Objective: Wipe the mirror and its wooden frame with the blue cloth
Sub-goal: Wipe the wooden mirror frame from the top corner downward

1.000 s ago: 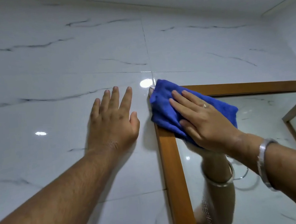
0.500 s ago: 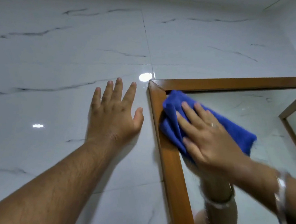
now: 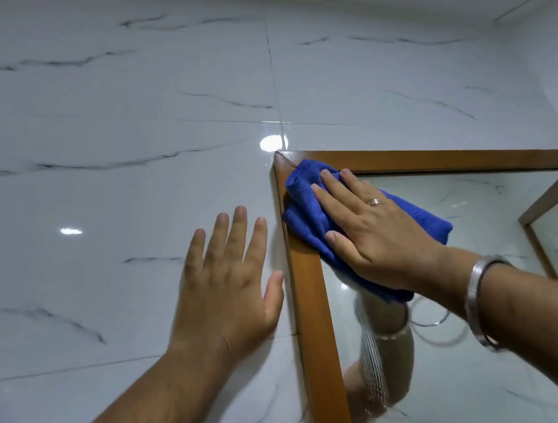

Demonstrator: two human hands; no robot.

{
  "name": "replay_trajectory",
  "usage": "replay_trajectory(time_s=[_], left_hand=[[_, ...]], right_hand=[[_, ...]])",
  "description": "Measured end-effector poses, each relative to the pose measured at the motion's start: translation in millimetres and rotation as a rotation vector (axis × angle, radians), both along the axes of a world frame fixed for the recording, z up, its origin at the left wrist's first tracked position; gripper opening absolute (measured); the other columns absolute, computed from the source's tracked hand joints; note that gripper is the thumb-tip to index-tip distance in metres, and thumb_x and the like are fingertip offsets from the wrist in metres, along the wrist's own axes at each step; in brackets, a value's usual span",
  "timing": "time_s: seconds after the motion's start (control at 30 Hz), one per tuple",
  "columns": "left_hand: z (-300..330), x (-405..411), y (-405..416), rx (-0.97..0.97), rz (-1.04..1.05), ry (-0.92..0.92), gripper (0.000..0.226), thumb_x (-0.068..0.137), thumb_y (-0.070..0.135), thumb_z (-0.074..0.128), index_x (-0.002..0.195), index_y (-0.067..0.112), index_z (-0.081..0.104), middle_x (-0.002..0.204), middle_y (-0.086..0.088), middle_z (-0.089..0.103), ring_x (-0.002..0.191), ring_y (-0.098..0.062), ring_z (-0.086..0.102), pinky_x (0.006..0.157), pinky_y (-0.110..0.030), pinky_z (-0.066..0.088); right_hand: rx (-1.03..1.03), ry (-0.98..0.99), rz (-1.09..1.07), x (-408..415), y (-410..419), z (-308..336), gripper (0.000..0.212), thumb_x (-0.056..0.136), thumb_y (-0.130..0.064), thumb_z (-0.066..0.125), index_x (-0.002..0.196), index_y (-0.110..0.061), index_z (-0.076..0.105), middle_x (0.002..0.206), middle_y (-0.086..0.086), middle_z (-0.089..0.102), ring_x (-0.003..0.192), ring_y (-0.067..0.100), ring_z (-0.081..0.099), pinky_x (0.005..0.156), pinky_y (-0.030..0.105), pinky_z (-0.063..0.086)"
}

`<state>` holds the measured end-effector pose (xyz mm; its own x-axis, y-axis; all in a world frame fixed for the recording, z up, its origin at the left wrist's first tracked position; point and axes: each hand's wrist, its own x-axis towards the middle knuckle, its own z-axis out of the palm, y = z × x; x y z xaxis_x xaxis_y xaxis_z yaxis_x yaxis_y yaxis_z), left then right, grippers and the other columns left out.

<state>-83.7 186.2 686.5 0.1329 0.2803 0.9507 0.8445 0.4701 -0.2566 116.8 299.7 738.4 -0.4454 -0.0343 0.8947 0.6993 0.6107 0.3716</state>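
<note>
Fingers of the right hand are being held flat and slightly spread, pressed on the blue cloth, not clamped around it.

Head view, items:
- Blue cloth: being pressed over the upper left corner of the wooden frame, overlapping both wood and mirror glass.
- Left hand: being laid open on the tiled wall, fingers apart, thumb just beside the frame's outer edge, nothing held.
- Change noted: half a second earlier the cloth was being drawn lower, mostly onto the glass; it is now being carried back up toward the corner joint.
- Judgement: the corner is being worked in repeated strokes; the right and lower stretches of frame and glass are probably still being left for later.
</note>
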Motion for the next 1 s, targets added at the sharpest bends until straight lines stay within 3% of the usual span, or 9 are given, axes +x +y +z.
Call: replay_trajectory(time_s=[0.2,0.33,0.4,0.47,0.57,0.67,0.83,0.93,1.0], left_hand=[[1.7,-0.4,1.6,-0.002,0.019,0.023,0.075,0.092,0.054,0.024,0.156,0.016,0.028,0.164,-0.016,0.023,0.151,-0.035,0.023,0.121,-0.055,0.021],[2.5,0.0,2.6,0.001,0.033,0.02,0.075,0.092,0.054,0.025,0.156,0.016,0.027,0.164,-0.016,0.022,0.152,-0.035,0.021,0.122,-0.056,0.019],[2.7,-0.6,2.9,-0.001,0.039,0.027,0.076,0.092,0.055,0.024,0.157,0.016,0.027,0.164,-0.016,0.022,0.152,-0.035,0.021,0.121,-0.055,0.018],[2.7,-1.0,2.6,0.004,0.041,0.036,0.075,0.092,0.056,0.024,0.156,0.017,0.027,0.164,-0.016,0.023,0.151,-0.035,0.022,0.121,-0.054,0.018],[1.6,-2.1,3.1,0.014,0.028,0.039,0.074,0.092,0.056,0.026,0.155,0.017,0.029,0.163,-0.016,0.026,0.15,-0.036,0.024,0.12,-0.055,0.021],[2.1,-3.4,4.6,0.031,0.02,0.047,0.074,0.092,0.055,0.029,0.154,0.016,0.032,0.162,-0.017,0.028,0.15,-0.036,0.026,0.12,-0.056,0.022],[2.1,-5.2,6.6,0.031,0.022,0.056,0.074,0.092,0.054,0.031,0.155,0.015,0.029,0.163,-0.017,0.026,0.15,-0.036,0.025,0.12,-0.055,0.02],[2.1,-3.9,6.4,0.035,0.027,0.055,0.075,0.092,0.053,0.032,0.155,0.014,0.03,0.163,-0.018,0.026,0.15,-0.037,0.025,0.12,-0.055,0.019],[2.4,-3.5,6.2,0.035,0.031,0.056,0.075,0.091,0.053,0.032,0.155,0.014,0.03,0.162,-0.019,0.027,0.15,-0.037,0.026,0.12,-0.056,0.019]], right_hand=[[-0.122,0.071,0.18,-13.3,-3.3,-96.3,0.067,0.091,-0.052,0.03,0.152,-0.035,0.007,0.162,-0.01,0.001,0.15,0.013,-0.003,0.122,0.036,0.006],[-0.018,-0.016,0.095,-2.5,-1.3,-148.1,0.06,0.096,-0.048,0.028,0.149,-0.021,0.028,0.158,0.006,0.028,0.145,0.026,0.023,0.113,0.043,0.024],[0.006,-0.007,0.007,-3.1,-4.5,-117.7,0.06,0.098,-0.048,0.022,0.149,-0.017,0.028,0.157,0.009,0.029,0.145,0.028,0.025,0.119,0.042,0.022],[0.051,0.063,-0.033,-9.0,-9.2,-65.1,0.062,0.098,-0.048,0.02,0.15,-0.015,0.022,0.16,0.011,0.019,0.147,0.028,0.015,0.119,0.042,0.013],[0.025,0.139,0.005,-17.2,-9.7,10.5,0.064,0.097,-0.041,0.023,0.153,-0.016,0.003,0.162,0.01,-0.008,0.149,0.024,-0.009,0.122,0.04,0.0],[-0.018,0.177,0.099,-25.1,-6.0,30.1,0.065,0.096,-0.035,0.026,0.152,-0.02,-0.003,0.161,0.005,-0.014,0.148,0.018,-0.014,0.122,0.035,-0.004],[-0.12,0.207,0.287,-31.7,-5.8,-68.1,0.063,0.095,-0.043,0.026,0.152,-0.033,-0.001,0.16,-0.013,-0.012,0.147,0.005,-0.011,0.121,0.026,-0.005],[-0.115,0.123,0.228,-24.9,-6.7,-135.2,0.067,0.093,-0.042,0.031,0.153,-0.029,0.004,0.163,-0.009,0.0,0.149,0.01,0.0,0.119,0.03,0.004],[-0.073,0.071,0.194,-18.6,-2.3,-132.3,0.067,0.093,-0.042,0.032,0.153,-0.026,0.006,0.163,-0.005,0.005,0.15,0.012,0.003,0.119,0.031,0.006]])
